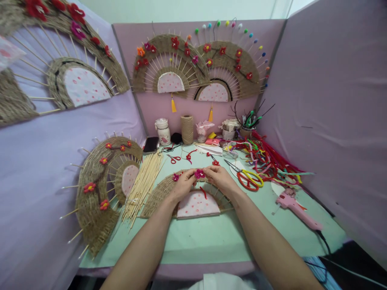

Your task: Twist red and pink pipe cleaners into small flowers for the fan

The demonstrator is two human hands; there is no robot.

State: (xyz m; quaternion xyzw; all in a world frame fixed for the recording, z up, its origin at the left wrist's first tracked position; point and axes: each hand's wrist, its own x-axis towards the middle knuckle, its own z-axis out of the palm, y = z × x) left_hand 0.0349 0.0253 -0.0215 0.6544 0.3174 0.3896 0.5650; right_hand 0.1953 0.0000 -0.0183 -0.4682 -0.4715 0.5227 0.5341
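Between my two hands is a magenta pipe-cleaner flower (199, 173), at the upper edge of a twine-wrapped fan (160, 195) lying on the table. My left hand (186, 180) pinches the flower from its left side. On the other side, my right hand (215, 176) has its fingers closed on the same flower. Another purple flower (175, 177) sits on the fan just left of my left hand. Below my hands, a short red pipe-cleaner piece (203, 192) lies over the fan's white spotted half-circle (198, 204).
Bamboo sticks (143, 183) and a second fan (96, 193) lie left. Right are scissors (249, 179), a pink glue gun (298, 209) with its cord, and tangled pipe cleaners (266, 157). A twine spool (187, 129) and white jar (163, 132) stand behind. Finished fans (229, 60) hang on the back panel.
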